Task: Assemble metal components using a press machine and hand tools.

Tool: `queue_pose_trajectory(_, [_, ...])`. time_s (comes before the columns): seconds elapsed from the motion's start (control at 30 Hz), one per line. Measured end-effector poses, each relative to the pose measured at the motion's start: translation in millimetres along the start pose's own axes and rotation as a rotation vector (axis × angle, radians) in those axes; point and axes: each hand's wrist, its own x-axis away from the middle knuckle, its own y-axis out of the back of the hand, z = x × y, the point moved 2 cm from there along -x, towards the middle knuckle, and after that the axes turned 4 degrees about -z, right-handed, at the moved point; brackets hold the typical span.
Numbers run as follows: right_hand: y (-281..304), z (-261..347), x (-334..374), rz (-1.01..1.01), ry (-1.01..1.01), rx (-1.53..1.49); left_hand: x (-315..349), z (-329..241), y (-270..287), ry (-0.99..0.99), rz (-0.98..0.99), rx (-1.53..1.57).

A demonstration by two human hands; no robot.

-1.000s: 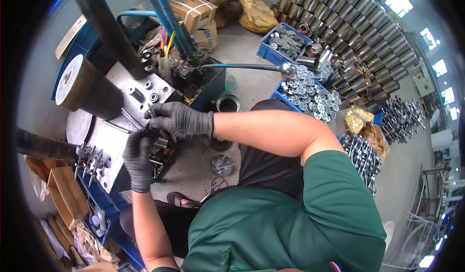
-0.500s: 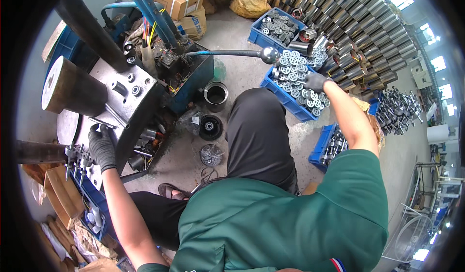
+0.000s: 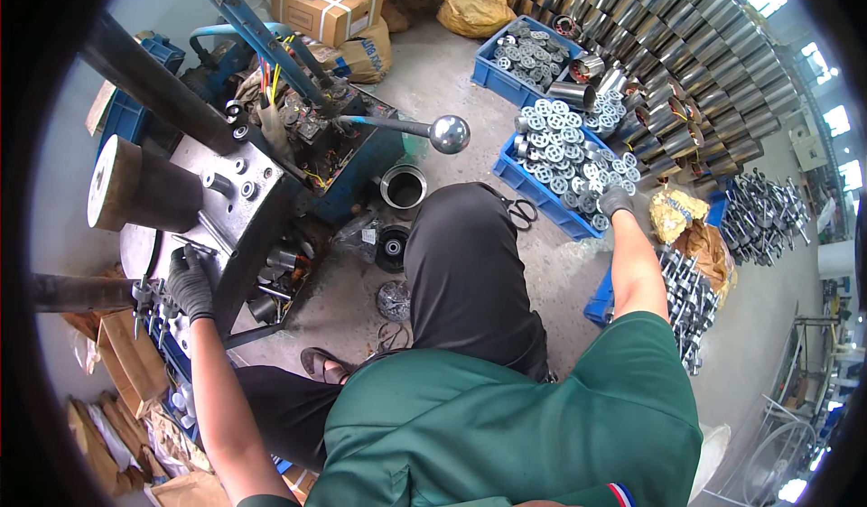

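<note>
the fingertips of the right hand (image 3: 618, 202) are hard to see by the round metal parts (image 3: 553, 150), so i cannot tell if it grips one. the left hand (image 3: 191, 283) bends over by a thin rod (image 3: 193, 244) on the metal table (image 3: 197, 157), its grip hidden too. the parts are shiny grey wheels with holes, heaped in a blue bin (image 3: 533, 194) on the grey floor (image 3: 442, 83)

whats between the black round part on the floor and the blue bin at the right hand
Head view: a raised knee in dark trousers, then black-handled scissors on the floor near that bin.
</note>
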Motion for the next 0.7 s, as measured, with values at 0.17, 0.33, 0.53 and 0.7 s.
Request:
queue_pose_trajectory(0.17, [-6, -58, -55, 0.010, 0.036, 0.287, 0, -28, -30, 0.013, 0.047, 0.097])
queue_pose_trajectory(0.33, [-5, 17, -25, 0.022, 0.251, 0.558, 4, -28, -5, 0.031, 0.040, 0.103])
queue_pose_trajectory(0.53, [0, 32, -11, -0.011, 0.368, 0.625, 6, -13, -3, 0.092, 0.023, 0.078])
queue_pose_trajectory(0.7, [21, 47, -4, 0.010, 0.134, 0.553, 4, -17, -5, 0.067, 0.017, 0.061])
